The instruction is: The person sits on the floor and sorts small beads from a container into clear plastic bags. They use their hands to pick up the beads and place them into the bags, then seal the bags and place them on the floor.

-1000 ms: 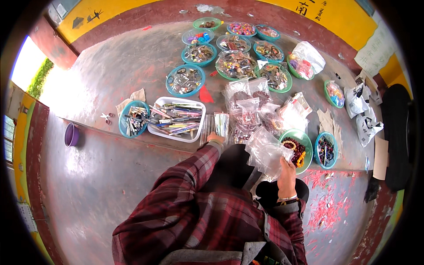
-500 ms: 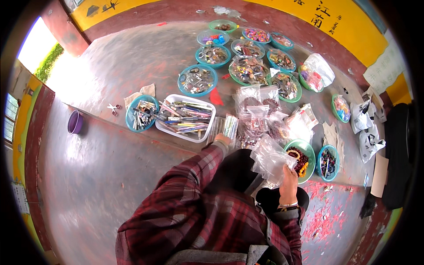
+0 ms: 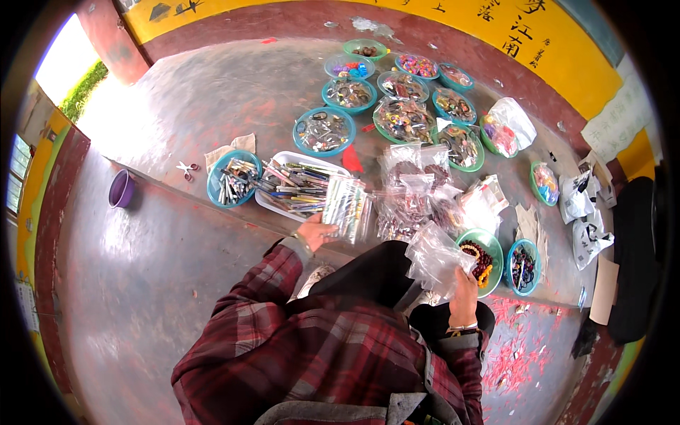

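Observation:
My left hand (image 3: pixel 314 232) grips the lower left edge of a clear plastic bag of pens (image 3: pixel 345 205). The bag is lifted in front of the white tray (image 3: pixel 272 207), hiding its right end; loose pens fill that tray. In my right hand (image 3: pixel 463 301) is a bunch of flat clear plastic bags (image 3: pixel 431 256), fingers closed on its lower right edge. Just beyond this hand stands a green bowl (image 3: pixel 497 244) with dark red and yellow bead strings. Clear bags of dark red beads (image 3: pixel 407 188) lie piled between my hands, farther away.
A blue bowl of pens (image 3: pixel 232 177) adjoins the tray; scissors (image 3: pixel 187 170) and a purple bucket (image 3: pixel 121 188) are farther left. Several bowls of small packets (image 3: pixel 324 131) stand behind. At right are a blue bowl of beads (image 3: pixel 524 266) and white plastic bags (image 3: pixel 591 237).
My left hand has drawn the bag of pens left and toward me, lifting it over the tray's right end. My right hand still holds the clear bags in about the same place.

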Available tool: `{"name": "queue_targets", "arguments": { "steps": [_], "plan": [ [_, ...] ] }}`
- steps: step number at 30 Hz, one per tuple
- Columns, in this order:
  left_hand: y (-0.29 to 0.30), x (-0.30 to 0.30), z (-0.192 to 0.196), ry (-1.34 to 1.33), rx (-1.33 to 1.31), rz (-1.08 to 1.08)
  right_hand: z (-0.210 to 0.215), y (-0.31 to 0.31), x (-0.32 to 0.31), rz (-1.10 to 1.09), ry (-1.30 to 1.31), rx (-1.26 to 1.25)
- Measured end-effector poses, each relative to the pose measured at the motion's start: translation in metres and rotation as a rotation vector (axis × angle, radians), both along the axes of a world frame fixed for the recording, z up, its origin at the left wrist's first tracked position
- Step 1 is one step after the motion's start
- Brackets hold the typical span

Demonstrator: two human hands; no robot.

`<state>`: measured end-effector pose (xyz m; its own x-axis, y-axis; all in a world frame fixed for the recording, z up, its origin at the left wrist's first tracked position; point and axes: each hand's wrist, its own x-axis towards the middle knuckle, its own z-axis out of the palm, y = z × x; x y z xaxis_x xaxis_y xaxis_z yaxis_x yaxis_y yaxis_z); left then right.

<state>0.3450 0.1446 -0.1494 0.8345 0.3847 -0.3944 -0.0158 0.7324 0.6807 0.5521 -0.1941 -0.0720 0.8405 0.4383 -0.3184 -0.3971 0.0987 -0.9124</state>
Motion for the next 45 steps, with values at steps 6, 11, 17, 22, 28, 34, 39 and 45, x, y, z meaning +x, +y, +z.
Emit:
{"name": "queue_targets", "arguments": {
  "steps": [6, 11, 17, 22, 28, 34, 39, 45],
  "plan": [
    [0.026, -0.091, 0.008, -0.153, 0.036, 0.303, 0.000, 0.002, -0.002, -0.013, 0.005, -0.006],
    [0.044, -0.155, -0.012, -0.069, 0.047, 0.734, -0.007, 0.003, -0.002, -0.027, 0.012, -0.059],
    [0.092, -0.201, -0.052, 0.018, 0.087, 0.987, -0.008, 0.005, -0.003, 0.002, 0.050, -0.125],
    [0.152, -0.201, -0.050, 0.063, 0.058, 1.033, -0.032, -0.001, 0.001, 0.004, 0.014, -0.165],
    [0.220, -0.192, -0.057, 0.250, -0.115, 1.050, -0.018, 0.009, -0.011, 0.068, 0.067, -0.239],
    [0.246, -0.204, -0.108, 0.246, 0.023, 1.246, -0.002, 0.029, -0.023, 0.114, 0.046, -0.163],
    [0.233, -0.202, -0.131, 0.235, -0.145, 1.321, -0.006, 0.027, -0.022, 0.107, 0.026, -0.187],
    [0.227, -0.205, -0.123, 0.266, -0.189, 1.346, -0.025, 0.016, -0.012, 0.135, -0.009, -0.209]
  ]
}}
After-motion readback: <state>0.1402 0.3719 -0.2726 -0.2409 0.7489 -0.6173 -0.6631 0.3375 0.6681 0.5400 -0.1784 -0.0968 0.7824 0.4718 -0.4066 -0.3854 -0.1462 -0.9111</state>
